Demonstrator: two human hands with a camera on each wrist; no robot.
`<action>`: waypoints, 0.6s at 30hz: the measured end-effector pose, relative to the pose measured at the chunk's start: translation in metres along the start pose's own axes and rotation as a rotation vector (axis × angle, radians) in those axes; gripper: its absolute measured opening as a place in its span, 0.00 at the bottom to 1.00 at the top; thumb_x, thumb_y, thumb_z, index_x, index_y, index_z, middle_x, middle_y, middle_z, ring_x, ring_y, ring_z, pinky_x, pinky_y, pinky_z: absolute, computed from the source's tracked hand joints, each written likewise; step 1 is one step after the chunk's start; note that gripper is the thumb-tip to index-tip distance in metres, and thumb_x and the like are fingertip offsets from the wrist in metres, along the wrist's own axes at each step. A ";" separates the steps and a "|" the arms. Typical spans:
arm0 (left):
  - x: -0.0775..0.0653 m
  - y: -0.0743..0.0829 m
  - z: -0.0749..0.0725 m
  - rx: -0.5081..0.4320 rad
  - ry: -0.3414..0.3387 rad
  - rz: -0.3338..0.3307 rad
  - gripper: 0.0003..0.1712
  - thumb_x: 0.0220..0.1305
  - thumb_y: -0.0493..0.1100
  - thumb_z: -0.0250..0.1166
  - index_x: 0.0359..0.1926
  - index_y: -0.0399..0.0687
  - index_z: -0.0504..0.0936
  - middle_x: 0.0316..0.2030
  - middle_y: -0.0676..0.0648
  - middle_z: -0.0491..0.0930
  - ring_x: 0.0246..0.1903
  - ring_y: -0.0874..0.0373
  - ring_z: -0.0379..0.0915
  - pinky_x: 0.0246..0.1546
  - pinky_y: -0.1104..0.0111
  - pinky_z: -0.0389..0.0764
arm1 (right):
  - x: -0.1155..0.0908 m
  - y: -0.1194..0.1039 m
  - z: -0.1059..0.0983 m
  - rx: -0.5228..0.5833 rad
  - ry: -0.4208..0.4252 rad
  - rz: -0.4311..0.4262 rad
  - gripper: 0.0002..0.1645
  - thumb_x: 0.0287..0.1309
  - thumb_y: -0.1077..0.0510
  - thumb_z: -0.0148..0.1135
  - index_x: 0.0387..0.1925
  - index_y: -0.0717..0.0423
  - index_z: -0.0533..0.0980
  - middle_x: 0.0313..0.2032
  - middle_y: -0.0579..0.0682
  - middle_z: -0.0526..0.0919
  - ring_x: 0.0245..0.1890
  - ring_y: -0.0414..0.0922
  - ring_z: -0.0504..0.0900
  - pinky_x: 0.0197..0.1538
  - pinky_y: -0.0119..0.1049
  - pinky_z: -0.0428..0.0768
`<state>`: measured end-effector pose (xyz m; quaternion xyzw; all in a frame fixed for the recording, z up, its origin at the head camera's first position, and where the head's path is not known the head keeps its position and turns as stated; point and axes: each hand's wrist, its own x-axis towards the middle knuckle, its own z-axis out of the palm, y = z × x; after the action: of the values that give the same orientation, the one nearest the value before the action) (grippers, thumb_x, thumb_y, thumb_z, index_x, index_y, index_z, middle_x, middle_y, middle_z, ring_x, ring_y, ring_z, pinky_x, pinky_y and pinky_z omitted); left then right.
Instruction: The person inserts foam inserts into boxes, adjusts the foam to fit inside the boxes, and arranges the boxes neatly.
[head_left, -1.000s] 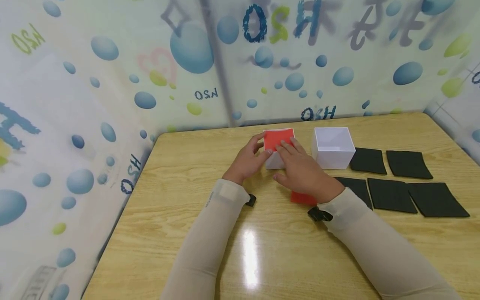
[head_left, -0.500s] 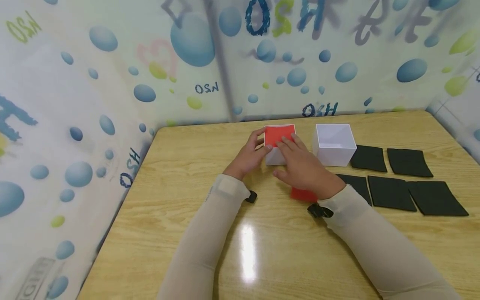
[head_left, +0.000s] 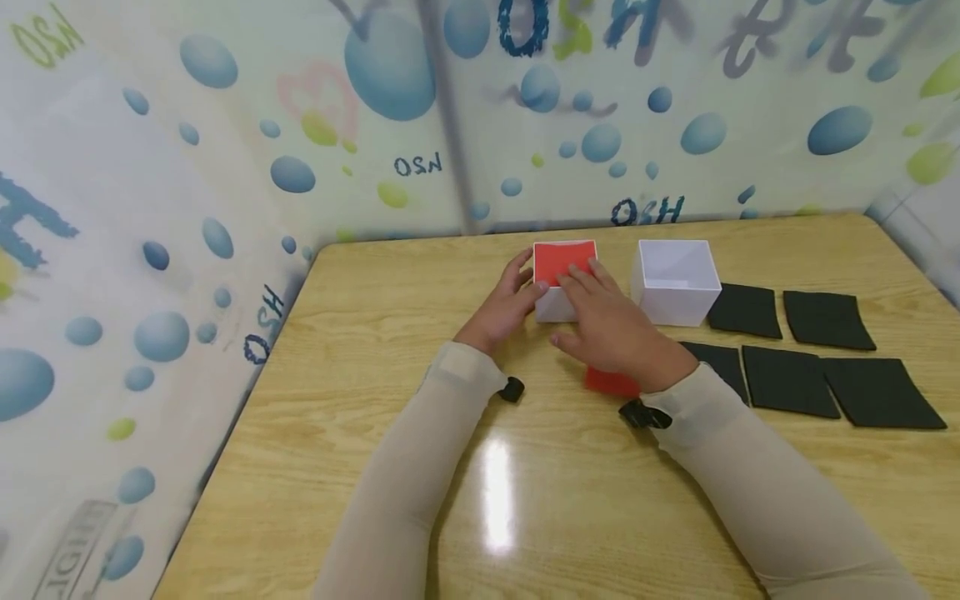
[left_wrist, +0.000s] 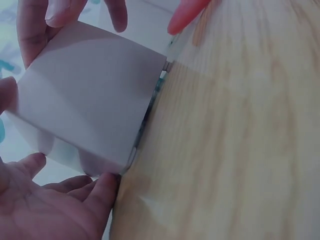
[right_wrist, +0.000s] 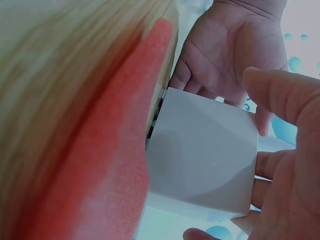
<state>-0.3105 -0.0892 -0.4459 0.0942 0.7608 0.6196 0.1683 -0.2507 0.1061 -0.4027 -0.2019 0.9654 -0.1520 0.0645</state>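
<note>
A white square box [head_left: 556,306] stands on the wooden table with a red square sheet [head_left: 555,260] in its opening, close to the rim. My left hand [head_left: 501,310] holds this box at its left side, thumb at the front rim and fingers along the wall. In the left wrist view those fingers touch the wall of the white box [left_wrist: 95,95]. The right hand [head_left: 618,332] lies over the front right part, its extended fingers pressing on the red sheet. Below that palm, another red piece [head_left: 611,382] lies on the table, partly hidden by the hand.
A second white box [head_left: 677,305], open at the top with no sheet visible inside, stands to the right. Several black square sheets [head_left: 790,381] lie in two rows on the right of the table [head_left: 360,333]. A patterned wall [head_left: 300,125] rises behind the table.
The head view has shifted slightly, so the whole scene sits higher in it. Both hands keep nearly the same places on the box, and the red sheet shows no clear movement.
</note>
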 end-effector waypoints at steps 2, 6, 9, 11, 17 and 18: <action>0.001 0.000 0.000 -0.026 0.002 0.003 0.42 0.78 0.56 0.59 0.84 0.70 0.50 0.83 0.46 0.53 0.81 0.52 0.51 0.77 0.55 0.67 | 0.000 0.000 -0.001 -0.002 0.001 0.002 0.59 0.63 0.41 0.73 0.83 0.59 0.53 0.84 0.60 0.49 0.85 0.61 0.38 0.82 0.61 0.51; 0.002 -0.001 0.001 -0.083 0.001 0.025 0.40 0.78 0.53 0.60 0.84 0.67 0.53 0.82 0.45 0.55 0.81 0.52 0.53 0.76 0.54 0.68 | 0.000 0.000 -0.003 -0.003 -0.003 0.012 0.60 0.62 0.41 0.73 0.83 0.58 0.53 0.84 0.60 0.49 0.85 0.61 0.38 0.81 0.62 0.53; 0.002 -0.002 0.002 -0.103 0.003 0.027 0.40 0.79 0.52 0.60 0.84 0.67 0.53 0.82 0.45 0.55 0.80 0.51 0.54 0.76 0.54 0.68 | 0.000 0.000 -0.003 0.004 -0.007 0.012 0.60 0.62 0.41 0.74 0.83 0.58 0.53 0.84 0.60 0.49 0.85 0.62 0.37 0.81 0.62 0.53; 0.002 -0.002 0.002 -0.108 0.006 0.025 0.40 0.79 0.51 0.60 0.84 0.67 0.54 0.82 0.45 0.56 0.80 0.51 0.54 0.76 0.54 0.68 | -0.001 0.000 -0.003 0.007 -0.010 0.014 0.60 0.62 0.41 0.74 0.83 0.58 0.53 0.84 0.60 0.49 0.85 0.62 0.37 0.81 0.62 0.54; 0.001 -0.002 0.002 -0.112 0.010 0.014 0.40 0.78 0.51 0.60 0.84 0.67 0.53 0.81 0.45 0.56 0.80 0.50 0.55 0.76 0.54 0.67 | 0.000 -0.001 -0.003 0.013 -0.017 0.015 0.60 0.62 0.41 0.74 0.84 0.58 0.52 0.84 0.60 0.48 0.85 0.62 0.36 0.80 0.63 0.55; 0.001 -0.002 0.001 -0.112 0.009 0.013 0.40 0.79 0.51 0.60 0.84 0.67 0.53 0.81 0.45 0.56 0.80 0.50 0.55 0.76 0.54 0.67 | 0.000 -0.001 -0.003 0.011 -0.018 0.013 0.61 0.62 0.41 0.73 0.84 0.58 0.52 0.84 0.60 0.48 0.85 0.62 0.36 0.80 0.63 0.55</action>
<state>-0.3106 -0.0881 -0.4484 0.0868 0.7251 0.6628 0.1656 -0.2508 0.1061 -0.3999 -0.1967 0.9652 -0.1550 0.0752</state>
